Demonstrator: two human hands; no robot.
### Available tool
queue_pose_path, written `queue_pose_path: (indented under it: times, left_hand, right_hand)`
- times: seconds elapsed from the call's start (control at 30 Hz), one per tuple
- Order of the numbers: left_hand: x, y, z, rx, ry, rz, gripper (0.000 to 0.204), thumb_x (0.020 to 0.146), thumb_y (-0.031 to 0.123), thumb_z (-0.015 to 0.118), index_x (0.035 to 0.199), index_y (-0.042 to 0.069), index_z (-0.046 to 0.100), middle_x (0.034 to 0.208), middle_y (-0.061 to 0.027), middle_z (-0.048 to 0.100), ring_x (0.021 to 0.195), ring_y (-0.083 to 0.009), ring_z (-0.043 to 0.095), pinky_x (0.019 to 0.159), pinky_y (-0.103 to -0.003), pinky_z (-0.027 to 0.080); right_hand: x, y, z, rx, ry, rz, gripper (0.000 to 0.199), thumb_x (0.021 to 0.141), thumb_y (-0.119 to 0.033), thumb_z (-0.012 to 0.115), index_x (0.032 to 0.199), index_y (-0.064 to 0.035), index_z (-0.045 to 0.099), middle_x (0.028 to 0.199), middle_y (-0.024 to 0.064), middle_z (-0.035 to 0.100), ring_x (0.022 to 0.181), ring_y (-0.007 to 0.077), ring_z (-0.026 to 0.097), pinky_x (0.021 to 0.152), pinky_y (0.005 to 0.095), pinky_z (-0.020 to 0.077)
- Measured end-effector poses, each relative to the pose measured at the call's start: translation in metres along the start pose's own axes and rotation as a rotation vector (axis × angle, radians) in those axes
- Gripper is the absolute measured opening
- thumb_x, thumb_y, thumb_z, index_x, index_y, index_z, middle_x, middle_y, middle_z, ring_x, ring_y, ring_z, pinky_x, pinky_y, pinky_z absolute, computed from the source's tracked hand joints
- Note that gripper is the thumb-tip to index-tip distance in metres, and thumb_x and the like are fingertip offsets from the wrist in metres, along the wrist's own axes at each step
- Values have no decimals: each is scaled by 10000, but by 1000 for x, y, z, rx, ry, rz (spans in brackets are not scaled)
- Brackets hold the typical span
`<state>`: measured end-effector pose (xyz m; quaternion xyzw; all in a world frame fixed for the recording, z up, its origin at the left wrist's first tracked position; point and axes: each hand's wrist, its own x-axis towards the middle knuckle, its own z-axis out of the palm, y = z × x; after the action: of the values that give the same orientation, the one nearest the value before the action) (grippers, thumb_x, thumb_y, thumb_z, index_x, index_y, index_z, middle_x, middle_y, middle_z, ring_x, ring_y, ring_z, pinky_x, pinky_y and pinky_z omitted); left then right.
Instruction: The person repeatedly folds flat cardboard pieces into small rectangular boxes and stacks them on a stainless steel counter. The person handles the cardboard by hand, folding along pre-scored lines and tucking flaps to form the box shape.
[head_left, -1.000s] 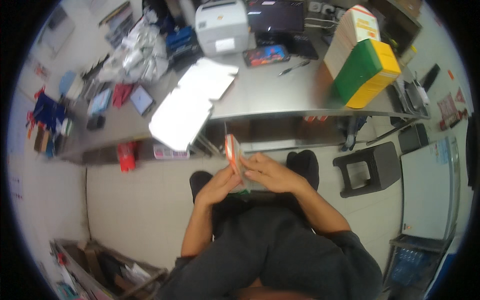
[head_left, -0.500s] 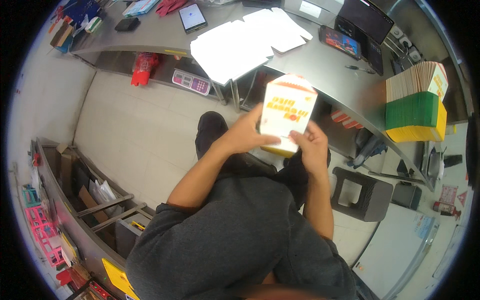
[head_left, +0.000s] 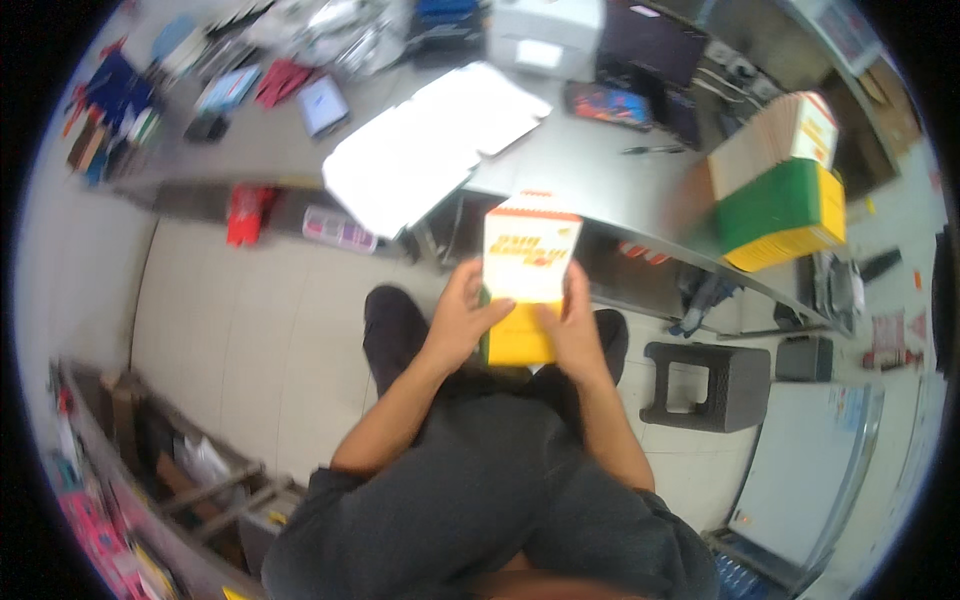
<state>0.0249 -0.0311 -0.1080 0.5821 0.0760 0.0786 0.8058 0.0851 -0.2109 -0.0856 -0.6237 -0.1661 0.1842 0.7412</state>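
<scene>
In front of my lap I hold a paper food carton point(head_left: 532, 262) between both hands. Its upper face is white with orange print and a scalloped top edge; the lower part is yellow, and a strip of green shows along its left side. My left hand point(head_left: 464, 318) grips the left edge, thumb over the front. Closed on the opposite edge is my right hand point(head_left: 572, 328), its thumb near the yellow part. Whether this is one carton or several pressed together, I cannot tell. A packed row of similar green, yellow and white cartons point(head_left: 780, 205) stands on the table's right.
White sheets point(head_left: 425, 145) overhang the front edge of the metal table point(head_left: 640, 190). A phone point(head_left: 322, 107), a tablet point(head_left: 608, 105), a pen point(head_left: 652, 150) and a grey printer-like box point(head_left: 545, 38) lie beyond. A dark stool point(head_left: 735, 390) stands at right, a shelved unit point(head_left: 170, 470) at left.
Both hands have shifted their grip on the carton's sides. More of its yellow lower part shows, and it stands straighter. The whole view has swung to the right.
</scene>
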Motion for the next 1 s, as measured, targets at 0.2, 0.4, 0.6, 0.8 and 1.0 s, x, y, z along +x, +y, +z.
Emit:
queue_pose_path:
  times: [0.2, 0.4, 0.6, 0.8, 1.0]
  left_hand:
    - [-7, 16, 1, 114, -252, -190, 706, 1066, 90, 625, 1679, 67, 276, 1393, -167, 612, 1092, -193, 686, 885, -327, 564]
    - [-5, 24, -2, 127, -249, -139, 660, 1064, 62, 598, 1659, 59, 313, 1288, -140, 684, 1016, -197, 707, 879, -315, 563]
    - [-1, 24, -1, 122, -264, -115, 644, 1060, 57, 594, 1645, 27, 325, 1256, -139, 697, 998, -179, 698, 888, -301, 552]
    - [-4, 19, -6, 148, -231, -92, 602, 1075, 98, 591, 1627, 42, 357, 1228, -138, 718, 983, -203, 721, 870, -326, 579]
    - [0, 14, -15, 150, -204, -178, 581, 1083, 114, 606, 1614, 46, 383, 1208, -130, 729, 979, -186, 709, 876, -320, 573]
  right_hand:
    - [8, -63, -48, 40, 96, 21, 655, 937, 5, 790, 1511, 3, 473, 1326, 112, 681, 1215, 179, 660, 1031, 357, 552]
    - [13, -271, -181, -229, 409, -408, 400, 1007, -167, 743, 1361, -26, 621, 1113, 76, 764, 925, 154, 756, 845, 310, 621]
    - [87, -367, -296, -639, 709, -20, 360, 1030, -342, 702, 1106, 8, 733, 959, 85, 754, 759, 169, 728, 671, 345, 592]
    - [154, -335, -346, -1527, 494, 44, 427, 1026, -346, 610, 1037, 39, 795, 1112, 227, 778, 962, 344, 774, 806, 484, 576]
    - [146, -286, -276, -1638, 755, 188, 482, 1050, -329, 441, 1314, -45, 727, 1367, 242, 698, 1289, 419, 665, 1066, 510, 527]
